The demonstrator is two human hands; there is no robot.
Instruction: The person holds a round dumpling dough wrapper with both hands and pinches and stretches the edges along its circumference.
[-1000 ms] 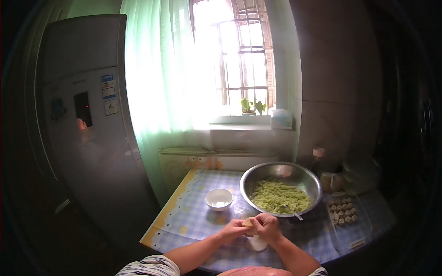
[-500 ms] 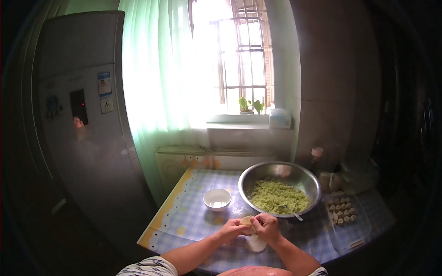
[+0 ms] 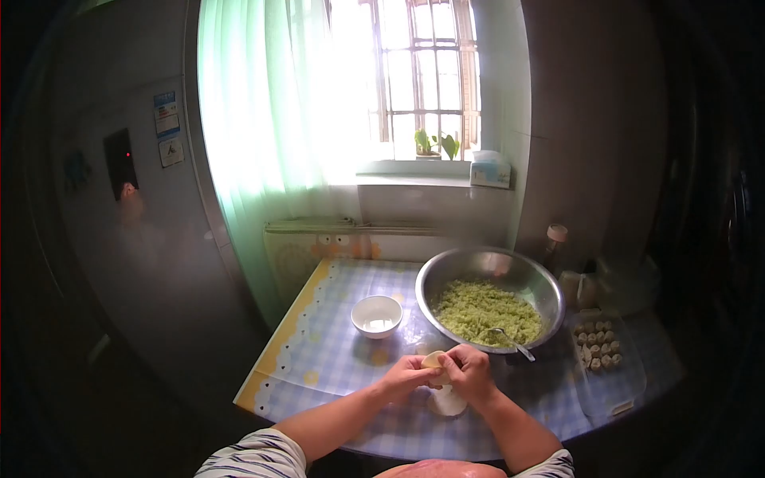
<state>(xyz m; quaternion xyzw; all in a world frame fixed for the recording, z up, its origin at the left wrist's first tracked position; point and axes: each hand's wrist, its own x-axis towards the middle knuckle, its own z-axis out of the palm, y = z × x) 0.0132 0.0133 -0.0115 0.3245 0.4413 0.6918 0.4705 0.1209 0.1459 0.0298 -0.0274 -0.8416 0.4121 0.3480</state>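
Both my hands meet over the table just in front of a large steel basin. A pale round dumpling wrapper [image 3: 433,361] is pinched between them, folded at its upper edge. My left hand [image 3: 405,376] holds it from the left with closed fingers. On the other side, my right hand [image 3: 472,373] presses its thumb and fingers on the edge; any filling inside is hidden. Beneath the hands lie more pale wrappers [image 3: 449,403], partly covered. The basin [image 3: 486,261] holds chopped green filling [image 3: 488,309], with a metal spoon [image 3: 522,347] resting in it.
A white bowl [image 3: 377,305] stands left of the basin on the blue checked tablecloth [image 3: 327,358]. At the right, a clear tray [image 3: 617,390] holds several small dumplings [image 3: 598,346]. Behind it stands a pink-capped bottle [image 3: 556,234]. A fridge [image 3: 151,239] is at the left.
The camera has tipped downward, so the table and window sit higher in view. Both hands keep hold of the wrapper, with only slight finger movement.
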